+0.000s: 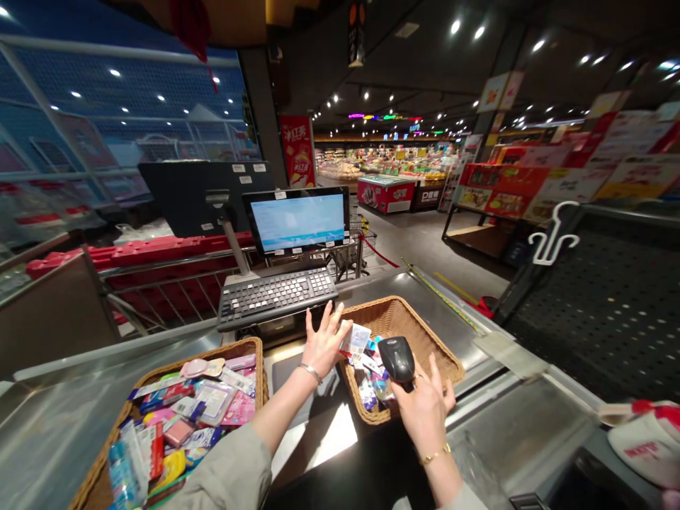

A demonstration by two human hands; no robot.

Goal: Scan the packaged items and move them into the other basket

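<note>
In my right hand [425,407] is a black barcode scanner [396,358], its head over the right wicker basket [419,333]. My left hand [324,340] reaches to that basket's left rim, its thumb and forefinger on a small white package [355,340] with a red edge; the other fingers are spread. Below the package, several small packaged goods [375,386] lie in the near left part of the basket. A second wicker basket [259,368], on my left, is heaped with small packaged goods [185,418].
Behind the baskets stand a black keyboard [279,292] and a lit monitor [297,221] on a metal checkout counter [372,287]. A dark perforated panel [600,297] with a white hook [553,237] rises at right. Store shelves and a red freezer [385,193] stand farther off.
</note>
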